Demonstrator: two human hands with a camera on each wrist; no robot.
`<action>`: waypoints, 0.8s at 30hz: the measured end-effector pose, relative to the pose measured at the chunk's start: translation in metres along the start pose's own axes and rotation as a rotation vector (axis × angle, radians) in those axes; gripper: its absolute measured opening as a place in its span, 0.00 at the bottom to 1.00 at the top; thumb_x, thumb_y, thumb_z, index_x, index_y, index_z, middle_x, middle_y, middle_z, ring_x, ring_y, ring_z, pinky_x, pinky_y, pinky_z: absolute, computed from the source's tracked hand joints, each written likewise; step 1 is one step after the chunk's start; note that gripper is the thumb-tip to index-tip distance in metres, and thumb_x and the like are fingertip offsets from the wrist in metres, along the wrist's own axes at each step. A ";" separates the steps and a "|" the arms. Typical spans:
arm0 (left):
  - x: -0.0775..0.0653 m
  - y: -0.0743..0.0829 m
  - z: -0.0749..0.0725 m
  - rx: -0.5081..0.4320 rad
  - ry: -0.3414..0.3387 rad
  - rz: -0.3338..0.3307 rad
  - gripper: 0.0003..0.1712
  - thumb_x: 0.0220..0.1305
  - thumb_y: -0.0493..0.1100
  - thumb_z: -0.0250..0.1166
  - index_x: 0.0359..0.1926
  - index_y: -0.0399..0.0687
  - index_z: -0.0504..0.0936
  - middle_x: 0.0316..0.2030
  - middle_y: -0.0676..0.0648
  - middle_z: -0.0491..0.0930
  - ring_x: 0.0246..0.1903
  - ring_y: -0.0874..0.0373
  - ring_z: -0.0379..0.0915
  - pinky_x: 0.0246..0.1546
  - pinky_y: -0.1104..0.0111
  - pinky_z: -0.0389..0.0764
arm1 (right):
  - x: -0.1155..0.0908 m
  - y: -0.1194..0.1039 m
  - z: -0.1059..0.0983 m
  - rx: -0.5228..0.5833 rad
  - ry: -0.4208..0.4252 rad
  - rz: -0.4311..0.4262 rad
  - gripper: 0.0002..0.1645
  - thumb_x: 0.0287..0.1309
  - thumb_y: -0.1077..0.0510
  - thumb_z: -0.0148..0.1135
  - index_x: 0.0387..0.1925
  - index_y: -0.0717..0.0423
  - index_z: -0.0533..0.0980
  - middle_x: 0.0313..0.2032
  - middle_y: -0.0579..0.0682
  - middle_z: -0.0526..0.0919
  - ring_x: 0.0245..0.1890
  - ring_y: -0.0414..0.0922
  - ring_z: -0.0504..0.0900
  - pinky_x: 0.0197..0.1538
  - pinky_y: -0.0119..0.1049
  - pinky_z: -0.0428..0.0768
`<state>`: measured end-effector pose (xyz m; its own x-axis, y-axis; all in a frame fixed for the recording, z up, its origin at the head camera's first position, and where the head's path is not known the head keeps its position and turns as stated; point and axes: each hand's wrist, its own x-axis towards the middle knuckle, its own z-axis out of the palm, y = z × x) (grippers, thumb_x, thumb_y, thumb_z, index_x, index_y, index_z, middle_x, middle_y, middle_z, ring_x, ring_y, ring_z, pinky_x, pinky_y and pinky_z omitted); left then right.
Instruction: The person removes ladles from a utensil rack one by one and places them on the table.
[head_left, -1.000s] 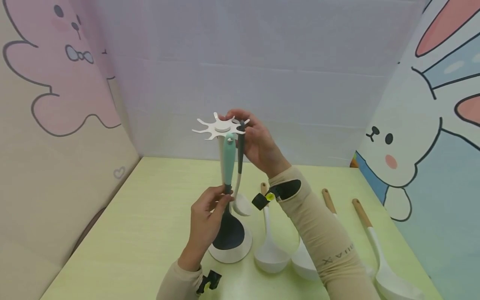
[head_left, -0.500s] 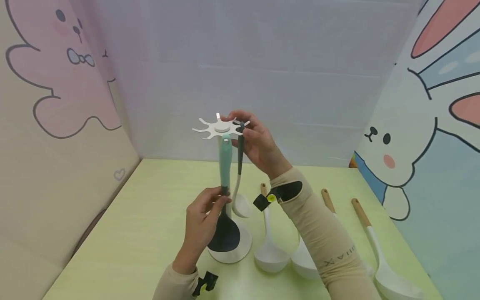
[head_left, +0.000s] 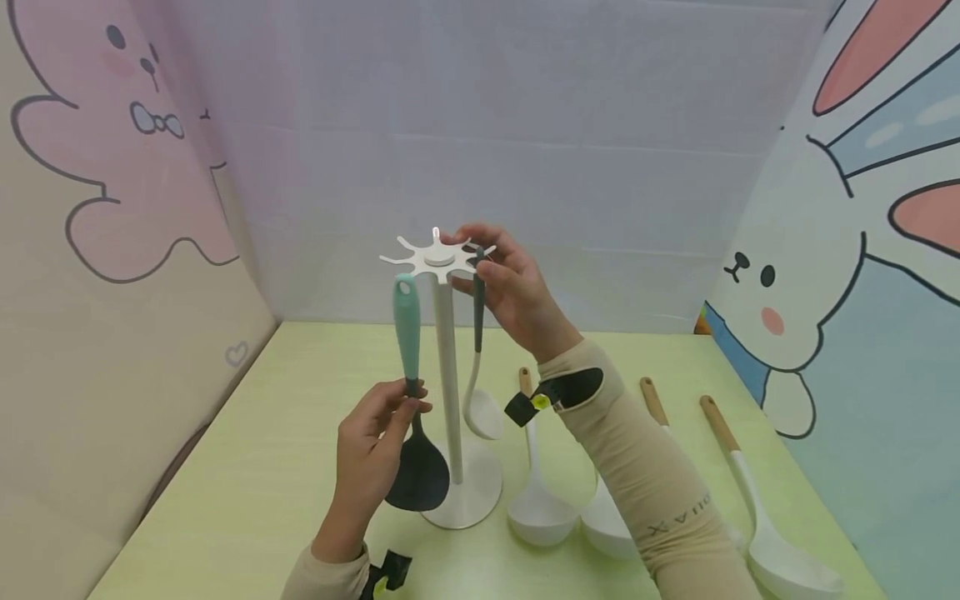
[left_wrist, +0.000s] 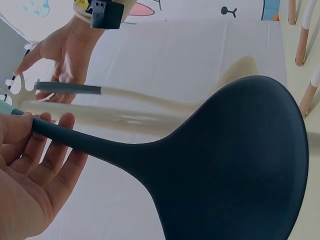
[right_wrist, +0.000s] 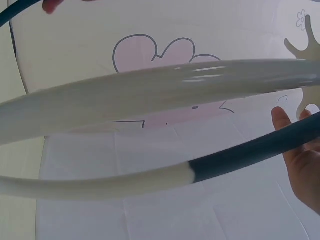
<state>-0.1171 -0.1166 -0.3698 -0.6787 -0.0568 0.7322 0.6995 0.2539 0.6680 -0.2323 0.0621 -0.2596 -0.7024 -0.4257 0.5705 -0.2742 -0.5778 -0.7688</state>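
My left hand (head_left: 365, 446) pinches the neck of a ladle (head_left: 422, 477) with a black bowl and a mint handle. The ladle stands nearly upright, left of the white utensil rack (head_left: 446, 375), its handle top close to the front hooks. Whether it touches a hook cannot be told. At the rack's top, my right hand (head_left: 517, 287) holds the hooked disc's right edge with thumb and fingers. Beside those fingers hangs a small white ladle (head_left: 483, 414) with a dark green handle (right_wrist: 250, 152). The left wrist view shows the black ladle (left_wrist: 235, 155) large in front.
On the pale table (head_left: 315, 367), right of the rack, lie a white ladle (head_left: 542, 517) and other white utensils with wooden handles, including a long one (head_left: 787, 554) at far right. My right forearm crosses over some of them. A white cloth wall stands behind.
My left hand has carried the black ladle leftward from in front of the rack's pole, which now shows in full. My right hand has stayed at the rack's top.
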 end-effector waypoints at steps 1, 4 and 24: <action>0.000 0.000 -0.002 0.001 0.006 -0.003 0.13 0.60 0.21 0.61 0.45 0.33 0.82 0.36 0.49 0.83 0.36 0.65 0.83 0.37 0.76 0.79 | 0.000 0.000 0.000 0.000 0.004 -0.001 0.36 0.40 0.40 0.81 0.49 0.48 0.75 0.51 0.47 0.80 0.55 0.45 0.76 0.53 0.38 0.77; -0.002 0.000 -0.008 -0.002 0.025 -0.014 0.13 0.61 0.21 0.61 0.46 0.31 0.82 0.37 0.55 0.82 0.35 0.67 0.82 0.40 0.76 0.79 | 0.000 0.000 0.002 -0.005 0.012 -0.008 0.36 0.40 0.40 0.81 0.49 0.48 0.74 0.51 0.47 0.81 0.56 0.45 0.76 0.53 0.38 0.77; -0.008 -0.027 -0.038 0.102 0.120 -0.379 0.12 0.70 0.29 0.58 0.51 0.30 0.81 0.35 0.59 0.81 0.32 0.71 0.80 0.37 0.79 0.79 | -0.005 -0.001 0.006 -0.028 0.068 -0.032 0.35 0.43 0.43 0.81 0.50 0.49 0.73 0.52 0.49 0.80 0.56 0.46 0.75 0.56 0.40 0.78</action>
<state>-0.1224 -0.1596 -0.3886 -0.8486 -0.2757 0.4515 0.3754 0.2875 0.8812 -0.2241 0.0607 -0.2601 -0.7357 -0.3582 0.5748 -0.3150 -0.5704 -0.7586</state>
